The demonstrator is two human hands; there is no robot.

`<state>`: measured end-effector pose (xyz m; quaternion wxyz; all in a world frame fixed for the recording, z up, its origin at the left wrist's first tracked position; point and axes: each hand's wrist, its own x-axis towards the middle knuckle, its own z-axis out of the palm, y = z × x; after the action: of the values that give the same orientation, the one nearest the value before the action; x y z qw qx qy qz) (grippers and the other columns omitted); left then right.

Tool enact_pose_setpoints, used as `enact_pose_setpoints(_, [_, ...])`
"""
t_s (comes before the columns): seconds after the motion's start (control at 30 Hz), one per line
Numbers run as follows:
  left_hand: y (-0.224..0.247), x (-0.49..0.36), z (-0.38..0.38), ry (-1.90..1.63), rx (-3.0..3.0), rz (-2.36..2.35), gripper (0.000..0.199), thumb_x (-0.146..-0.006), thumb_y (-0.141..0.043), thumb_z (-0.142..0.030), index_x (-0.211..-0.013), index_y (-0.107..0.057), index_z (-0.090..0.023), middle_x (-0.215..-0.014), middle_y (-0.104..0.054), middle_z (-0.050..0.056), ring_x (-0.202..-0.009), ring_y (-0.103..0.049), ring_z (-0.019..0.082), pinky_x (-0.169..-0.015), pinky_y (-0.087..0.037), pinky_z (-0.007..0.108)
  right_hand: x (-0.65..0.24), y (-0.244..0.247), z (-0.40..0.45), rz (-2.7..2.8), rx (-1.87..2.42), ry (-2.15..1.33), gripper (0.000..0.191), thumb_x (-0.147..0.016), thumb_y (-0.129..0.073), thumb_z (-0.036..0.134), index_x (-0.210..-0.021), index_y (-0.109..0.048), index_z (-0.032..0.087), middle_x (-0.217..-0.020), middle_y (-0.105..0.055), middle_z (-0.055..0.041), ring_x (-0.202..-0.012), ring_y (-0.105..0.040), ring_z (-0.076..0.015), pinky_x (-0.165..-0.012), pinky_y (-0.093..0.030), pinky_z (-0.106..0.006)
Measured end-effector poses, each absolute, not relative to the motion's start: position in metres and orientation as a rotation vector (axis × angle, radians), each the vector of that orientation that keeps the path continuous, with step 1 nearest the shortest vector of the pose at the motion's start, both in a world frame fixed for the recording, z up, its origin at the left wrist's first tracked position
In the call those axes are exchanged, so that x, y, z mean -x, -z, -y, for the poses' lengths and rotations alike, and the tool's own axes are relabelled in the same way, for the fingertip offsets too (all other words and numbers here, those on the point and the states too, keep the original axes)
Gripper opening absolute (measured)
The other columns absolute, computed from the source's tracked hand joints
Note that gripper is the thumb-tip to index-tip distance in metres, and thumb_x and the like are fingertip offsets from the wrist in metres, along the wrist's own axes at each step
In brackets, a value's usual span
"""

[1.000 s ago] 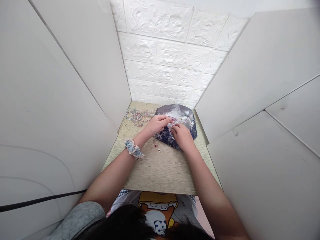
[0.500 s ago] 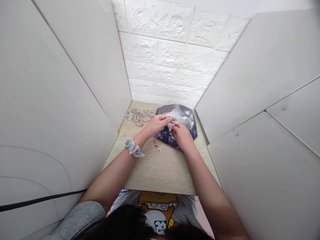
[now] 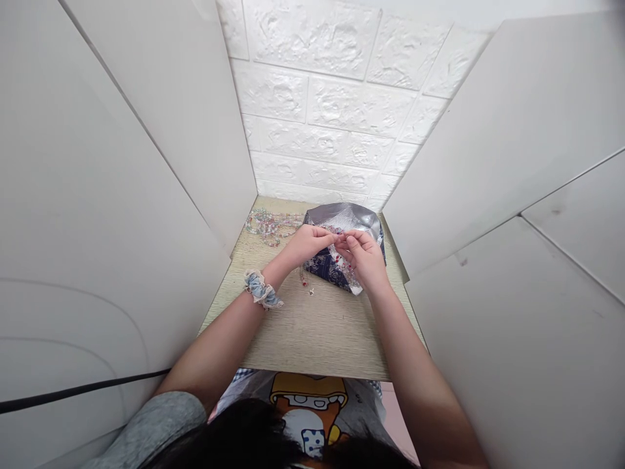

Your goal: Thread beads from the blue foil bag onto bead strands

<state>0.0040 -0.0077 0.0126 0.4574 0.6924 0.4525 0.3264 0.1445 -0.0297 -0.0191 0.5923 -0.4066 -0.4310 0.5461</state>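
My left hand [image 3: 312, 243] is closed in a pinch, reaching in from the left with a pale blue scrunchie [image 3: 262, 289] on its wrist. Its fingertips meet those of my right hand [image 3: 366, 259], which also pinches. Whatever sits between them is too small to make out. Both hands are over a dark blue patterned pouch [image 3: 322, 264] with a silver lining. Small clear, red and purple beads [image 3: 346, 266] show in its mouth, partly behind my right hand. A short beaded end [image 3: 303, 279] lies below my left wrist.
Strands of multicoloured beads [image 3: 271, 227] lie in a heap at the table's back left. A tiny charm [image 3: 311, 292] rests in front of the pouch. White panels [image 3: 488, 150] close in both sides, and a white brick-patterned wall [image 3: 336, 124] stands behind.
My right hand has risen from the pouch's beads and turned, bringing its fingertips up to my left fingertips. More beads show at the pouch's front. My left hand has barely moved.
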Motion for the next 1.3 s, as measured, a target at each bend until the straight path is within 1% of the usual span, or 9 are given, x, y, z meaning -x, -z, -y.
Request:
enact_pose_setpoints(0.13, [-0.0099,-0.0038,0.006,-0.794,-1.708,-1.076,0.037,-0.067,-0.051,-0.044,-0.072,-0.067,-0.011,-0.053,-0.051,-0.001,-0.05,-0.035,0.005,-0.048,-0.026,0.019,-0.1422,0.0162,0.032,0.936,0.925,-1.355,0.021,-0.064,-0.062,0.033,-0.077,-0.051,0.02,-0.07,-0.059,0.0024,-0.069,-0.058,-0.0087,-0.077,-0.048,-0.029])
enact_pose_setpoints(0.33, [-0.0108,-0.0038,0.007,-0.778,-1.723,-1.067,0.036,-0.067,-0.05,-0.043,-0.07,-0.067,-0.012,-0.053,-0.051,-0.001,-0.05,-0.035,0.006,-0.046,-0.025,0.019,-0.141,0.016,0.0322,0.922,0.923,-1.364,0.023,-0.062,-0.063,0.035,-0.075,-0.051,0.02,-0.07,-0.058,0.0029,-0.068,-0.058,-0.0083,-0.077,-0.049,-0.029])
enact_pose_setpoints(0.63, [-0.0098,-0.0031,0.007,-0.762,-1.749,-1.05,0.036,-0.069,-0.048,-0.041,-0.07,-0.066,-0.011,-0.049,-0.045,-0.002,-0.048,-0.031,0.005,-0.046,-0.023,0.019,-0.1398,0.0163,0.0318,0.939,0.936,-1.356,0.022,-0.061,-0.064,0.034,-0.074,-0.053,0.02,-0.069,-0.059,0.0028,-0.068,-0.058,-0.0086,-0.076,-0.049,-0.029])
enact_pose_setpoints(0.77, [-0.01,-0.0026,0.0072,-0.744,-1.781,-1.072,0.038,-0.069,-0.046,-0.044,-0.07,-0.066,-0.011,-0.046,-0.041,-0.003,-0.045,-0.027,0.005,-0.044,-0.02,0.019,-0.1397,0.0167,0.0321,0.966,0.95,-1.352,0.022,-0.061,-0.064,0.034,-0.074,-0.054,0.02,-0.069,-0.06,0.0031,-0.067,-0.058,-0.0083,-0.075,-0.048,-0.028])
enact_pose_setpoints(0.93, [-0.0094,-0.002,0.0064,-0.736,-1.789,-1.08,0.04,-0.069,-0.047,-0.047,-0.061,-0.063,-0.011,-0.043,-0.031,-0.004,-0.042,-0.023,0.004,-0.042,-0.016,0.02,-0.142,0.0158,0.033,1.065,1.038,-1.303,0.02,-0.061,-0.064,0.034,-0.071,-0.055,0.019,-0.068,-0.06,0.0016,-0.067,-0.057,-0.0099,-0.074,-0.047,-0.03])
enact_pose_setpoints(1.03, [-0.0102,-0.0023,0.0072,-0.72,-1.764,-1.071,0.042,-0.069,-0.047,-0.049,-0.056,-0.058,-0.012,-0.041,-0.028,-0.005,-0.04,-0.022,0.004,-0.04,-0.016,0.019,-0.1457,0.0152,0.0332,1.22,1.078,-1.144,0.016,-0.062,-0.063,0.031,-0.067,-0.056,0.018,-0.068,-0.058,0.0009,-0.067,-0.055,-0.0103,-0.073,-0.045,-0.03])
enact_pose_setpoints(1.1, [-0.0122,-0.0027,0.0088,-0.686,-1.731,-1.041,0.043,-0.071,-0.044,-0.051,-0.059,-0.058,-0.012,-0.041,-0.032,-0.005,-0.039,-0.026,0.004,-0.039,-0.018,0.019,-0.1474,0.0141,0.0337,1.345,1.079,-1.007,0.014,-0.063,-0.063,0.029,-0.063,-0.055,0.017,-0.073,-0.056,0.0,-0.072,-0.053,-0.011,-0.073,-0.044,-0.029])
enact_pose_setpoints(1.23, [-0.0166,-0.0034,0.0119,-0.63,-1.645,-0.931,0.039,-0.074,-0.042,-0.048,-0.084,-0.059,-0.014,-0.048,-0.046,-0.002,-0.041,-0.039,0.005,-0.039,-0.023,0.018,-0.1475,0.0109,0.0356,1.489,1.118,-0.889,0.011,-0.065,-0.06,0.028,-0.063,-0.058,0.018,-0.085,-0.054,-0.0022,-0.083,-0.051,-0.0133,-0.074,-0.043,-0.029])
enact_pose_setpoints(1.3, [-0.0168,-0.0035,0.012,-0.62,-1.628,-0.874,0.036,-0.074,-0.045,-0.046,-0.083,-0.059,-0.014,-0.054,-0.05,-0.001,-0.041,-0.04,0.004,-0.039,-0.023,0.018,-0.1476,0.0103,0.0356,1.475,1.11,-0.911,0.011,-0.067,-0.059,0.03,-0.066,-0.059,0.018,-0.083,-0.055,-0.002,-0.079,-0.051,-0.0129,-0.07,-0.043,-0.028])
